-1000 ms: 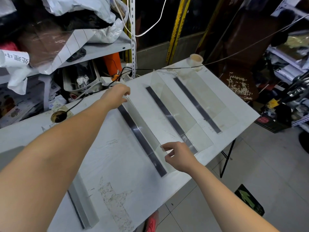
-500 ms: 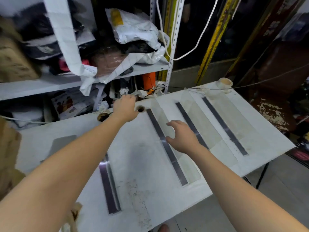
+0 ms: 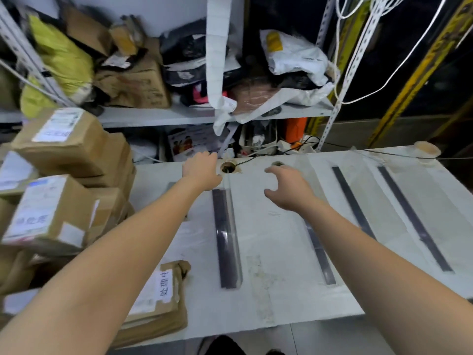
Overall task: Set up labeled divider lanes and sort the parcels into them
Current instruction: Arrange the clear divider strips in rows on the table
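Left hand (image 3: 202, 171), seen from the back, sits at the far end of the left divider (image 3: 224, 239), a clear upright panel on a dark base strip. Its fingers bend down out of view, so we cannot tell whether they pinch the panel or only rest against it. Right hand (image 3: 289, 190) hovers just right of that end with fingers spread and loosely bent, grasping nothing.

The left divider runs from far to near across the table (image 3: 268, 226). Its far end is just beside a hole (image 3: 228, 167) through which a cable passes. The other dividers (image 3: 354, 203) lie to the right in roughly parallel lines, and the nearest of them is partly hidden by the right forearm.

We judge the step in hand to be the placing of this last lane wall. To do it well, we would steady both ends, keep the base strip flat on the table, and match its angle and spacing to its neighbour. We would also keep the far end off the hole and cable. No lane labels show.

The parcels (image 3: 48, 216) wait unsorted in a stack at the left, with one flat parcel (image 3: 156, 301) at the near edge. A cluttered shelf (image 3: 166, 115) stands beyond, and a tape roll (image 3: 427, 149) sits at the far right corner.
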Demonstrator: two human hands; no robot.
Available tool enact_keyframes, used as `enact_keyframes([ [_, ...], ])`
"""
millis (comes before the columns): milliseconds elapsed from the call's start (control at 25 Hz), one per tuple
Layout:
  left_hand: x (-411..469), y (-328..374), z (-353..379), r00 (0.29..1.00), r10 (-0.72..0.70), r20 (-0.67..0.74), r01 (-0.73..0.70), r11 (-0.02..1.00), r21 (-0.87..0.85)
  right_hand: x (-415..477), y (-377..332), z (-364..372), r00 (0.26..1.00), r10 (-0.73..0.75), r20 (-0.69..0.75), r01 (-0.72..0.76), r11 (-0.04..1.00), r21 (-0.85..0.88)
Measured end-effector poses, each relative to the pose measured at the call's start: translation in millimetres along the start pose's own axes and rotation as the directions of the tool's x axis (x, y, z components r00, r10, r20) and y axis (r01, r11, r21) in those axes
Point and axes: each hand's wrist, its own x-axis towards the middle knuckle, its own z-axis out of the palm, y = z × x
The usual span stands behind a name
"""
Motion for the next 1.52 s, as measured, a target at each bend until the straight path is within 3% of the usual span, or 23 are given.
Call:
enact_keyframes([
  [200, -27.2, -28.2, 19.8, 0.998, -0.007, 0.059, 0.009, 0.999, -0.032, -8.9, -38.0, 33.0, 0.998, 0.011, 0.055, -0.013, 0.999, 0.038],
  [480, -17.2, -42.9, 56.0, 0.977, 0.209, 0.048, -0.198, 0.966, -0.167, -24.0, -57.5, 84.4, 0.982, 0.138, 0.127, -0.156, 0.977, 0.144],
  [800, 20.3, -35.5, 75.5, 0.798, 0.6, 0.045, -0.574, 0.781, -0.246, -43.3, -56.8, 122.6, 0.952, 0.264, 0.151, -0.298, 0.91, 0.289],
  [1000, 33.3, -47.6, 85.0, 0.749, 0.662, 0.033, -0.641, 0.736, -0.218, -58.1, -48.3, 122.8, 0.914, 0.349, 0.208, -0.403, 0.845, 0.35],
  [1120, 41.0, -52.3, 83.2, 0.728, 0.677, 0.106, -0.655, 0.733, -0.183, -66.2, -47.9, 126.7, 0.892, 0.385, 0.237, -0.448, 0.822, 0.352],
  [1320, 60.5, -54.7, 86.2, 0.731, 0.669, 0.134, -0.652, 0.743, -0.151, -79.6, -49.8, 133.8, 0.847, 0.395, 0.356, -0.523, 0.742, 0.419],
  [1520, 84.0, -47.2, 86.1, 0.738, 0.666, 0.108, -0.645, 0.743, -0.18, -90.9, -35.9, 129.9, 0.848, 0.396, 0.352, -0.52, 0.75, 0.409],
])
